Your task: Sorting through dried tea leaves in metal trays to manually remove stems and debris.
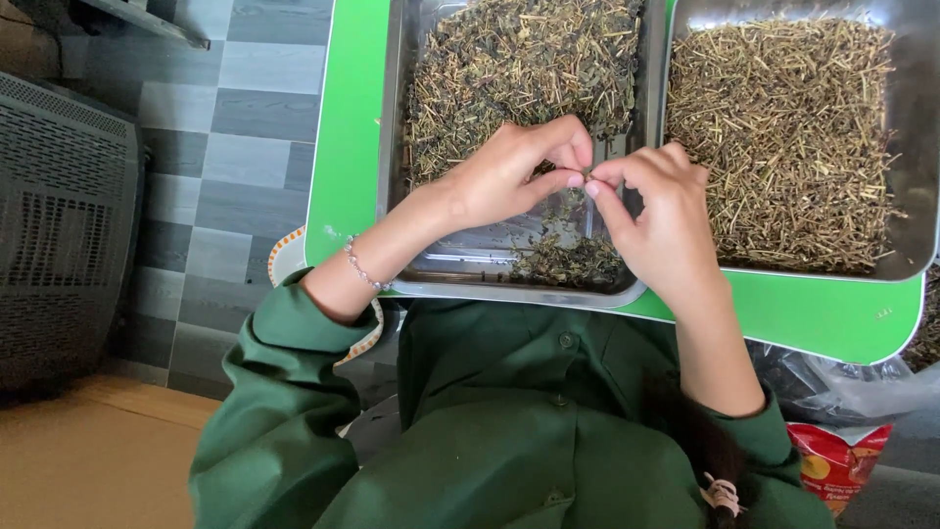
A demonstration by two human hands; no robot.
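My left hand (509,171) and my right hand (658,220) meet over the near half of a steel tray (394,147), fingertips pinched together on a small dried stem (586,177). That tray holds dark dried leaves mixed with stems (519,59), heaped at its far end, with bare metal and a small clump (568,263) near me. A second steel tray (925,147) to the right is filled with pale dried stems (783,137). Both trays rest on a green table (348,127). A bead bracelet sits on my left wrist (360,266).
A dark mesh-sided crate (64,225) stands on the grey tiled floor (240,147) at left, beside a brown cardboard surface (88,460). A red printed packet (837,460) and a clear plastic bag (852,387) lie under the table's right side.
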